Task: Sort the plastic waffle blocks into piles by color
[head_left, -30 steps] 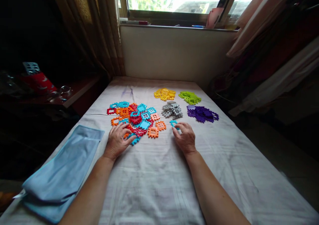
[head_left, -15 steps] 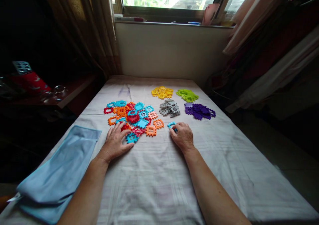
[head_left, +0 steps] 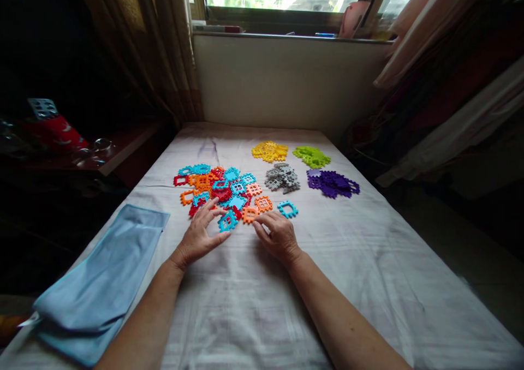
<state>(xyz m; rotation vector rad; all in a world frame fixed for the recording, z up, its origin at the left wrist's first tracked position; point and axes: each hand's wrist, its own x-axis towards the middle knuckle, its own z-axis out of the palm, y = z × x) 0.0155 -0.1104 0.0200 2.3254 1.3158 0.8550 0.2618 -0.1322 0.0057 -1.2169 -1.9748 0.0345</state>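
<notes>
A mixed heap of blue, red and orange plastic interlocking tiles [head_left: 221,194] lies on the cloth-covered surface. My left hand [head_left: 202,231] is open at the heap's near edge, its fingers and thumb spread around a blue window tile [head_left: 227,221]. Just right of an orange window tile [head_left: 250,214], my right hand [head_left: 278,236] has bent fingers with a small gap between thumb and forefinger. Nothing shows in that gap; whether the fingertips touch the orange tile is hard to see. A blue square frame tile [head_left: 295,210] lies flat beyond the right knuckles, apart from the heap.
Separate piles of yellow [head_left: 270,151], green [head_left: 311,156], grey [head_left: 283,178] and purple tiles [head_left: 333,184] lie farther back. A folded blue cloth [head_left: 98,282] is at the left. Eyeglasses [head_left: 98,150] and a red container [head_left: 61,134] stand on the side cabinet.
My right hand has let go of the blue frame tile and moved left to the heap's edge. My left hand has shifted slightly right, and the blue window tile has turned.
</notes>
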